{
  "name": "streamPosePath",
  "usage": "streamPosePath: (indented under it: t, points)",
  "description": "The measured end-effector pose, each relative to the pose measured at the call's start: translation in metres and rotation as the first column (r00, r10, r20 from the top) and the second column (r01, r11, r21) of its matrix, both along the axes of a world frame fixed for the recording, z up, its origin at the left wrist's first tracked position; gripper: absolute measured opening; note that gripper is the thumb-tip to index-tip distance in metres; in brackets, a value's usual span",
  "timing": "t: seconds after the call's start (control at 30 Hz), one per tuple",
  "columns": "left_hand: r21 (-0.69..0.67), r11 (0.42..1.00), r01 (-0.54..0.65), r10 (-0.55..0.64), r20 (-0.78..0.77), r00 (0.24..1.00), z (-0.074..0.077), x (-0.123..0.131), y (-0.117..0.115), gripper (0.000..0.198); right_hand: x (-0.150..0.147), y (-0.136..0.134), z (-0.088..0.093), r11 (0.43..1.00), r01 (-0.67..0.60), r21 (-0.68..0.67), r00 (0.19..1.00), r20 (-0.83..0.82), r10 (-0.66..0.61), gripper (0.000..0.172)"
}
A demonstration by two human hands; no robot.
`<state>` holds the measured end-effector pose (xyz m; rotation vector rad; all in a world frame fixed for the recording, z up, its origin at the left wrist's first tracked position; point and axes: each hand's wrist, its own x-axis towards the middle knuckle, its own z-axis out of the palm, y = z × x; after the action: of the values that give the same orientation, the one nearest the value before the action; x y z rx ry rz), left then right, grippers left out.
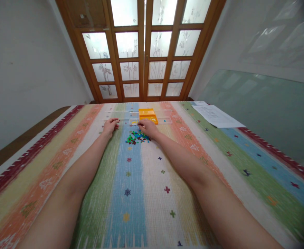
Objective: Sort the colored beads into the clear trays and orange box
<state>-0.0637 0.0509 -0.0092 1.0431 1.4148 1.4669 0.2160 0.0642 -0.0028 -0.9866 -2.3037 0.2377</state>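
Note:
My left hand (pixel 111 127) is at the left, over the edge of a clear plastic box, its thumb and fingers drawn together. A tiny dark speck shows by those fingertips; whether it is held is unclear. My right hand (pixel 148 128) is closed in a pinch above a small clear compartment with yellow pieces (pixel 134 122). What it pinches is too small to make out. Just behind the right hand stands an open orange box (pixel 147 112), with pale pieces in its near half. A loose pile of small green, blue and dark red pieces (pixel 135 137) lies in front, partly beside the right wrist.
A striped, patterned cloth (pixel 126 173) covers the table. Clear plastic boxes (pixel 167 117) flank the orange one, with a blue piece (pixel 164 120) at the right. Printed paper sheets (pixel 214 116) lie at the far right. A glass-paned wooden door (pixel 145 58) stands beyond the table.

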Motion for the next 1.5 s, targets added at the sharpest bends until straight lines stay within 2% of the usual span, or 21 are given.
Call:
streamPosePath:
  t: [0.07,0.2,0.27,0.33,0.5,0.63,0.7,0.77,0.93,1.03,1.13,1.27,1.5]
  points:
    - [0.002,1.0,0.021,-0.021,-0.031,0.999,-0.001,0.0,0.0,0.03,-0.005,-0.01,0.006,0.992,-0.121,0.022,0.992,0.04,0.12,0.021]
    - [0.014,0.998,0.066,-0.065,-0.077,0.995,-0.002,0.001,-0.002,0.027,-0.019,-0.032,0.016,0.932,-0.357,0.067,0.923,0.181,0.341,0.044]
    - [0.028,0.996,0.085,-0.083,-0.085,0.993,-0.002,0.002,-0.003,0.026,-0.024,-0.041,0.016,0.9,-0.43,0.077,0.882,0.247,0.4,0.054]
    - [0.034,0.995,0.098,-0.094,-0.096,0.991,-0.003,0.002,-0.004,0.026,-0.029,-0.045,0.013,0.89,-0.445,0.099,0.869,0.286,0.403,0.057]
    - [0.044,0.99,0.135,-0.124,-0.19,0.974,-0.008,0.006,-0.002,0.026,-0.033,-0.043,0.003,0.933,-0.309,0.187,0.922,0.3,0.245,0.053]
    - [0.084,0.979,0.186,-0.142,-0.371,0.918,-0.013,0.01,-0.002,0.024,-0.035,-0.038,0.0,0.947,-0.231,0.222,0.939,0.304,0.158,0.053]
    - [0.108,0.969,0.221,-0.139,-0.499,0.855,-0.013,0.013,-0.004,0.022,-0.031,-0.035,0.003,0.953,-0.221,0.205,0.942,0.298,0.154,0.048]
    - [0.112,0.951,0.289,-0.158,-0.627,0.763,-0.011,0.018,-0.009,0.021,-0.022,-0.031,0.007,0.965,-0.205,0.163,0.95,0.272,0.155,0.042]
    - [0.075,0.863,0.5,-0.235,-0.816,0.528,-0.003,0.039,-0.025,0.025,0.027,-0.023,0.012,0.99,-0.11,0.087,0.976,0.196,0.091,0.033]
    - [0.082,0.818,0.569,-0.217,-0.872,0.439,-0.002,0.05,-0.032,0.028,0.059,-0.022,0.004,0.998,-0.048,0.027,0.99,0.134,0.044,0.031]
    - [0.089,0.809,0.582,-0.17,-0.911,0.377,-0.004,0.057,-0.035,0.033,0.076,-0.024,-0.007,0.999,-0.023,-0.027,0.996,0.086,0.025,0.03]
    - [0.068,0.811,0.581,-0.145,-0.939,0.312,-0.004,0.061,-0.04,0.037,0.079,-0.024,-0.014,0.999,0.029,-0.038,0.998,0.06,-0.027,0.03]
    - [0.064,0.741,0.669,-0.158,-0.951,0.266,-0.001,0.081,-0.05,0.039,0.087,-0.018,-0.01,0.969,0.242,-0.046,0.97,0.01,-0.241,0.031]
